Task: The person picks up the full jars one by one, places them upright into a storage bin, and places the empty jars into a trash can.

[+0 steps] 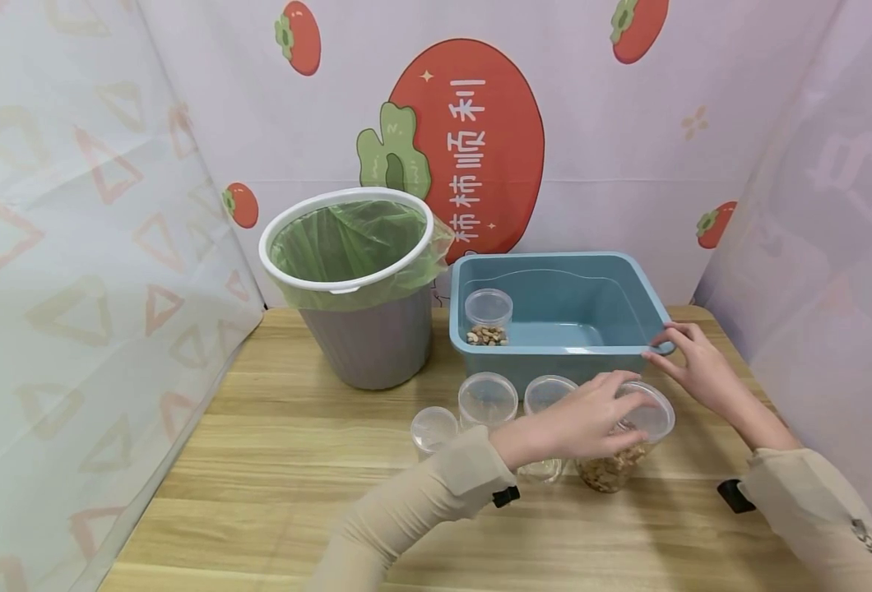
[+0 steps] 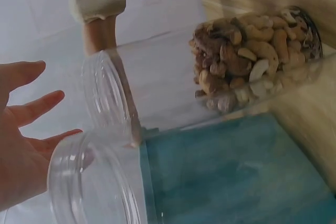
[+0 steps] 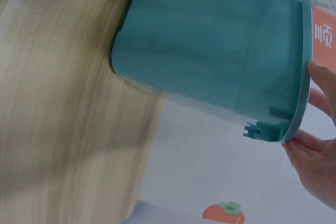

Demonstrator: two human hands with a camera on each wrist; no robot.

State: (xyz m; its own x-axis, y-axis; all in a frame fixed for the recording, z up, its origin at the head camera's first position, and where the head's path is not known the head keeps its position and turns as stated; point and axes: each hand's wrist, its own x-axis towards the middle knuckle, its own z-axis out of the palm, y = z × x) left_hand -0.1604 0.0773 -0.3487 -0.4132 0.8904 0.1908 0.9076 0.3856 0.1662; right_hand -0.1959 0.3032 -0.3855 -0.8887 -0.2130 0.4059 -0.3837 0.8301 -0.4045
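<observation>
My left hand (image 1: 580, 421) reaches over a clear plastic jar (image 1: 608, 472) that holds cashews and other nuts (image 2: 247, 59). Its fingers are spread beside the jar tops in the left wrist view, not closed round one. A second clear jar (image 2: 94, 182) stands right by those fingers. At the near right corner of a blue plastic tub (image 1: 554, 363), my right hand (image 1: 698, 374) holds the rim, its thumb (image 3: 321, 77) on the front edge and fingers round the corner. Inside the tub, at its left, is another jar (image 1: 489, 307) with nuts.
Several clear jars stand in front of the tub, among them a small one (image 1: 434, 427) at the left and a taller one (image 1: 488, 396). A grey bin (image 1: 369, 345) with a green liner bag (image 1: 347, 238) stands left of the tub on the wooden table (image 1: 280, 469). Printed curtains enclose the back and sides.
</observation>
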